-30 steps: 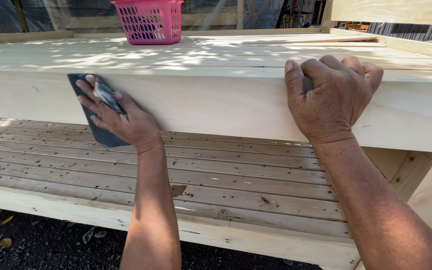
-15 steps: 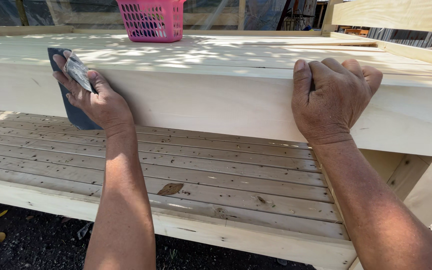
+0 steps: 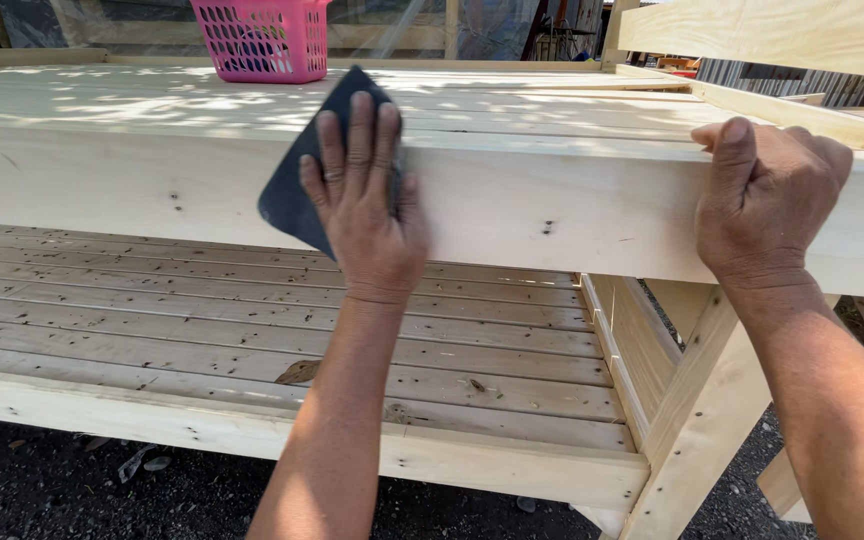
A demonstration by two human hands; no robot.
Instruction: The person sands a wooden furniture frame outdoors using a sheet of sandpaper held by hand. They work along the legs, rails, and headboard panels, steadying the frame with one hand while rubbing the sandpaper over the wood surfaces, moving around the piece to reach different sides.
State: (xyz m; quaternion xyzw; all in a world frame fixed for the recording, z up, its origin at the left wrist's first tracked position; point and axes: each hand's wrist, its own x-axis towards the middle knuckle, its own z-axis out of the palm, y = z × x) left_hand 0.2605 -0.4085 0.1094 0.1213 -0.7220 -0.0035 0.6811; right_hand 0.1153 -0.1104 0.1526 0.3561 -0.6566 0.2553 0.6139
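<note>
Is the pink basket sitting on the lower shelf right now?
No, the pink basket stands on the table top at the far edge, while the lower shelf holds only a small scrap.
</note>
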